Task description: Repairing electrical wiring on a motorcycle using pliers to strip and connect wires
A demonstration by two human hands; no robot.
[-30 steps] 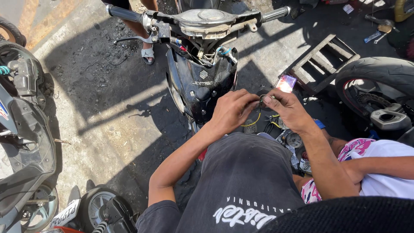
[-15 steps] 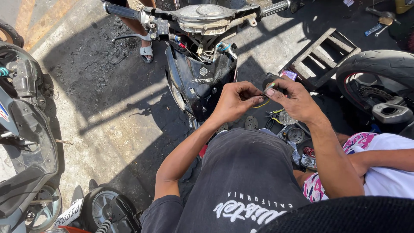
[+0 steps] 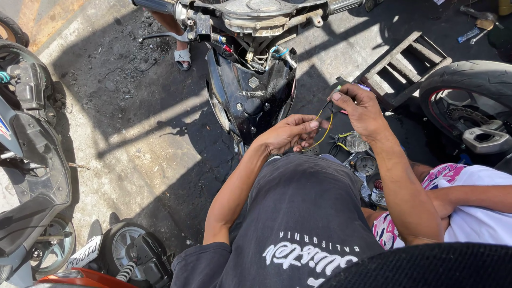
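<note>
I have a thin yellow wire [image 3: 324, 128] strung between my two hands, just in front of the stripped front end of the scooter [image 3: 250, 90], whose black inner panel faces me. My left hand [image 3: 290, 133] pinches the lower run of the wire between thumb and forefinger, fingers pressed together on it. My right hand [image 3: 360, 109] sits higher and further from the scooter, fingertips closed on the upper end, where a darker lead joins the yellow one — I cannot tell whether a small tool is tucked in that hand too.

The wire strikes me as light and limp: it sags in a shallow curve between the two pinches and would slip through loose fingers, so I judge the insulation close to the ends the place to hold it, not any bare strand. Too sharp a tug could, I think, snap a thin conductor or pull a joint apart.

Below my right hand, on the side away from the scooter, round gauge parts [image 3: 362, 160] lie on the ground. Beyond them, well apart from the scooter, lies a wooden pallet frame [image 3: 405, 58], next to a rear tyre [image 3: 469, 80]
</note>
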